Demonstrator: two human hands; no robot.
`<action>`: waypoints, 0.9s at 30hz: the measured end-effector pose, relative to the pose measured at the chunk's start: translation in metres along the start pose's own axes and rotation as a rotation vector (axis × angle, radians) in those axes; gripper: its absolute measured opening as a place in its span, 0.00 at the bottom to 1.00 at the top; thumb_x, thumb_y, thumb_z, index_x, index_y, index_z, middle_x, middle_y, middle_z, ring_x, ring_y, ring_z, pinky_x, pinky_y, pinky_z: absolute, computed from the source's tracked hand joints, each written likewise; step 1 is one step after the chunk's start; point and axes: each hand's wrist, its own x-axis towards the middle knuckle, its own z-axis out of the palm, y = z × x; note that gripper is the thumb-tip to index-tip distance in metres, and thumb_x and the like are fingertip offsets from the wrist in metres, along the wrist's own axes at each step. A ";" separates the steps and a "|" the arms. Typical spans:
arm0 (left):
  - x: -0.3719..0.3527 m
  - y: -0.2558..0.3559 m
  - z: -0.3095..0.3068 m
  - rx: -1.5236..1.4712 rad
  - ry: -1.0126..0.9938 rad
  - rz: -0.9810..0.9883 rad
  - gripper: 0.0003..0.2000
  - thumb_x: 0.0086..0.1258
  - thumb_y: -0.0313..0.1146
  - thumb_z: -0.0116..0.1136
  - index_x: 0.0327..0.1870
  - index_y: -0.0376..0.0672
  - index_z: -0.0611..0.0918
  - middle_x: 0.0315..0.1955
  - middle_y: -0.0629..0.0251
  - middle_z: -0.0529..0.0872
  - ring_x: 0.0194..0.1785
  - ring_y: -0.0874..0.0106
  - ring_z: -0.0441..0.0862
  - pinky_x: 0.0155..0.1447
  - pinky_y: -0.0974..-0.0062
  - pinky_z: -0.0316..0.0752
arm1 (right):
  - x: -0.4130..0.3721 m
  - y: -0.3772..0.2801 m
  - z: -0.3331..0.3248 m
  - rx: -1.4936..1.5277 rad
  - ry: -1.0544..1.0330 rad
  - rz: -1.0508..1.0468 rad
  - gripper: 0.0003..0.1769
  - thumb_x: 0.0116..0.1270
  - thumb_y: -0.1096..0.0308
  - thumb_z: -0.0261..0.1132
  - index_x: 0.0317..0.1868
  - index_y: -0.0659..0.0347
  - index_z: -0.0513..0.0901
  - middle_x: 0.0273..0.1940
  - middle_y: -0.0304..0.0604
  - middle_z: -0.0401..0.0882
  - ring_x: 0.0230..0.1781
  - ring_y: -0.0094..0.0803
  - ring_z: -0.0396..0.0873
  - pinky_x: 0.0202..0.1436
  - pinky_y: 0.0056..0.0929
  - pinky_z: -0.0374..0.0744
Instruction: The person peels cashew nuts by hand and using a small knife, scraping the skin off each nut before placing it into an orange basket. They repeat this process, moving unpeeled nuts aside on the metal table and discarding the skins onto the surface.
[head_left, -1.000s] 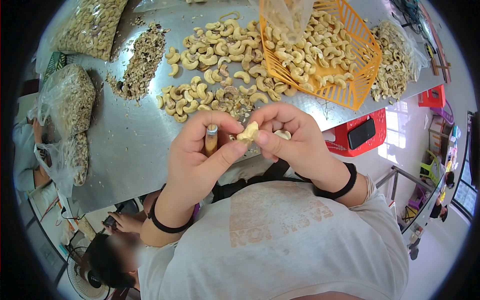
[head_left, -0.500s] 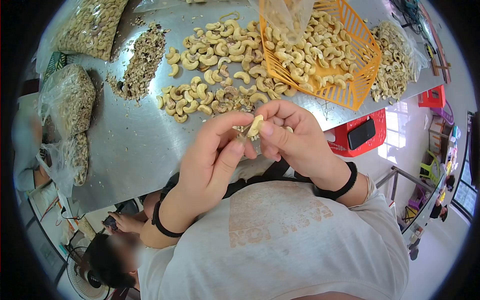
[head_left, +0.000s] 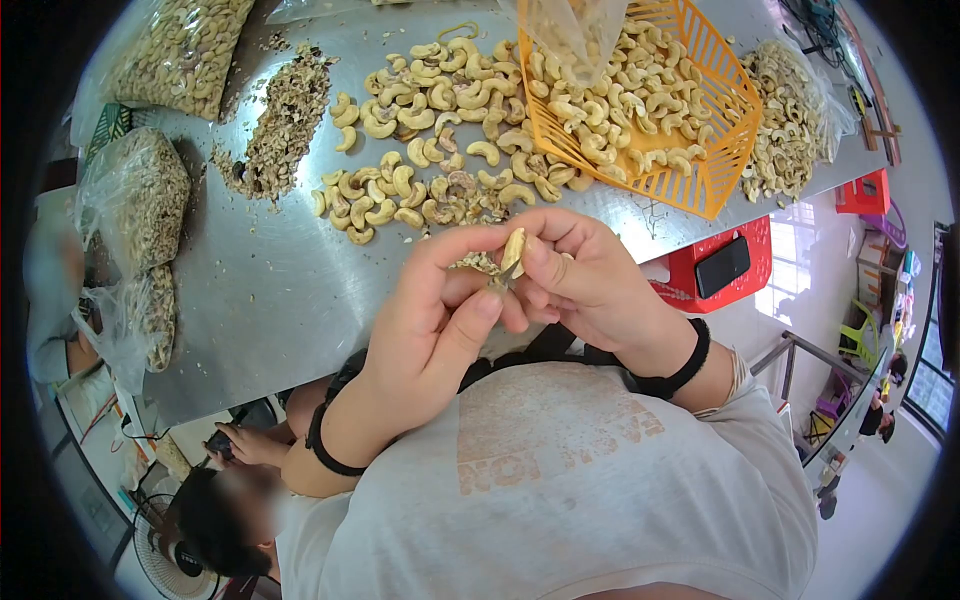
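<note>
Between my hands, just past the table's near edge, is a pale cashew [head_left: 515, 250]. My right hand [head_left: 585, 265] pinches it between thumb and fingers. My left hand [head_left: 440, 300] is closed on a small pointed blade [head_left: 509, 273], whose tip touches the cashew; most of the tool is hidden by my fingers. Loose cashews [head_left: 440, 95] lie on the metal table [head_left: 290, 300] beyond my hands, some with brown skin on them. An orange basket [head_left: 715, 190] holds many pale cashews and stands at the right of the loose ones.
A heap of skin crumbs [head_left: 285, 125] lies left of the cashews. Filled plastic bags [head_left: 150, 190] line the left side. Split pieces [head_left: 785, 125] lie right of the basket. A phone [head_left: 722, 268] rests on a red stool [head_left: 757, 285]. Another person [head_left: 225, 510] is at the lower left.
The cashew has been turned more upright in my right hand. My left fingers have shifted, and the blade now shows more clearly against it.
</note>
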 end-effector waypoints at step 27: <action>-0.004 0.007 0.003 0.184 0.093 -0.021 0.17 0.63 0.23 0.42 0.55 0.38 0.66 0.36 0.64 0.78 0.32 0.78 0.77 0.36 0.85 0.69 | -0.002 0.007 0.000 -0.079 0.056 -0.116 0.09 0.60 0.64 0.57 0.34 0.62 0.73 0.20 0.33 0.69 0.18 0.16 0.64 0.19 0.13 0.62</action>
